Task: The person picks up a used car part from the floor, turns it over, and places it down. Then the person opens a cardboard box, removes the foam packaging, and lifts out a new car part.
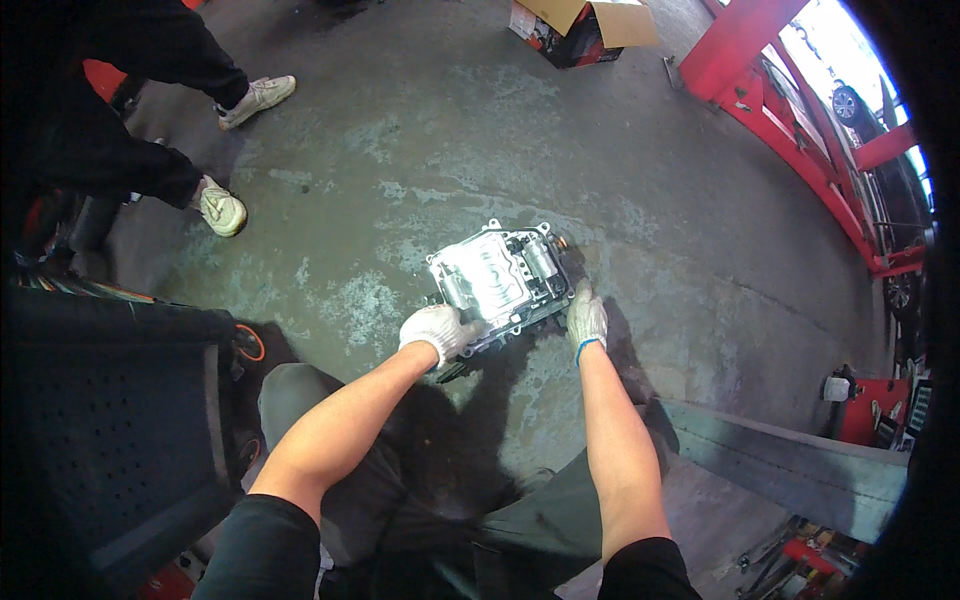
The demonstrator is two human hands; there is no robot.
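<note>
A silvery metal transmission valve body (490,275) with black edging and bolt lugs is between my two hands, over the concrete floor in front of my knees. My left hand (438,330), in a white knit glove, grips its near left corner, the thumb laid over the top face. On the opposite side my right hand (587,318), gloved too with a blue cuff, clasps the right edge. The fingers of both hands are partly hidden beneath the part. Whether it rests on the floor or is slightly raised, I cannot tell.
Another person's shoes (223,208) stand at the far left. An opened cardboard box (585,35) lies at the back, near a red lift post (735,50). A black perforated panel (110,410) is at my left, a grey metal beam (780,460) at my right, with tools (800,560) below it.
</note>
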